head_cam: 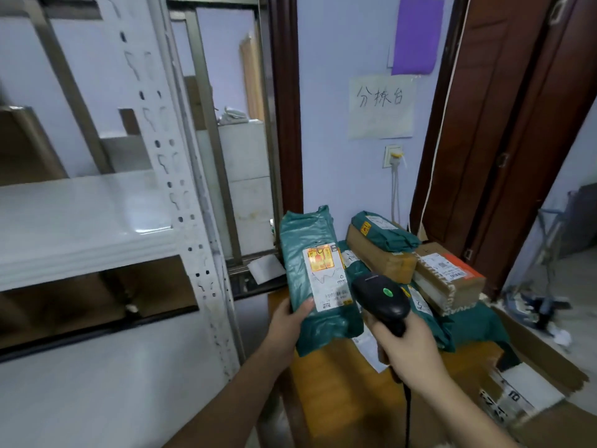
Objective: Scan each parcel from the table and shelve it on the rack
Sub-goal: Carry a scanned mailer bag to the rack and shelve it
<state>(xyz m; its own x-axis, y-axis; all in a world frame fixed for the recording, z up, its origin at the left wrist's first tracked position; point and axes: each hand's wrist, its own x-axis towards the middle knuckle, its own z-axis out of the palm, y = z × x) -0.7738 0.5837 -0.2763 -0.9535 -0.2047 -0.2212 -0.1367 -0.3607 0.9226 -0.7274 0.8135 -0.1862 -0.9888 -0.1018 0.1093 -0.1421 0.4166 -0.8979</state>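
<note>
Head view: left hand (287,321) gripped the lower edge of a green parcel (315,279), lifted upright above the wooden table (339,392). Right hand (407,347) wrapped a black scanner (381,299), its red glow on the parcel's label (328,276). More parcels (416,263) lay piled behind; the white rack (97,218) stood left.

A white paper sign (382,106) taped to the wall above the parcels reads "分拣台"; the parcel labels are too blurred to read.
</note>
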